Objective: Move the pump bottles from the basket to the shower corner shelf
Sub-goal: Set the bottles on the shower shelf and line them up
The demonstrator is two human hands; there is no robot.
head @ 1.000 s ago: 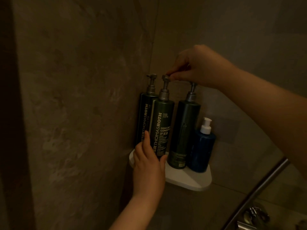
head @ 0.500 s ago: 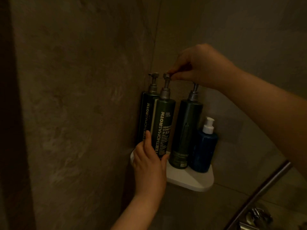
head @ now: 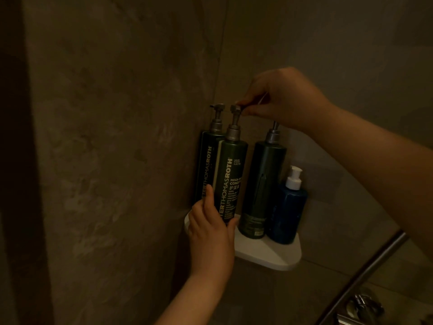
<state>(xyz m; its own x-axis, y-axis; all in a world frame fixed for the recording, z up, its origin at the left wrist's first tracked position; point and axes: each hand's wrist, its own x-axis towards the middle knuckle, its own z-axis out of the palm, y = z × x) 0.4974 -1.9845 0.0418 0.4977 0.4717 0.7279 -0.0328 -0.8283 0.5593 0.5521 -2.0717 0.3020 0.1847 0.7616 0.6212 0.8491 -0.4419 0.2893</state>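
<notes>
Nothing shifted, left hand clamped round conditioner bottle, right hand pinching its pump, base hidden

Four pump bottles stand upright on the white corner shelf: the conditioner bottle, two more dark-green bottles, and a shorter blue bottle.

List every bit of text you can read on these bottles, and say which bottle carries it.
"ERTHOMASROTH", start hidden: back left bottle.
"ERTHOMASROTH", "MEGA-", "CONDI", "护发", the words cut off: front bottle that the left hand holds.
Fine print there and on the dark green bottle: too small.
Blue bottle: none visible.
</notes>
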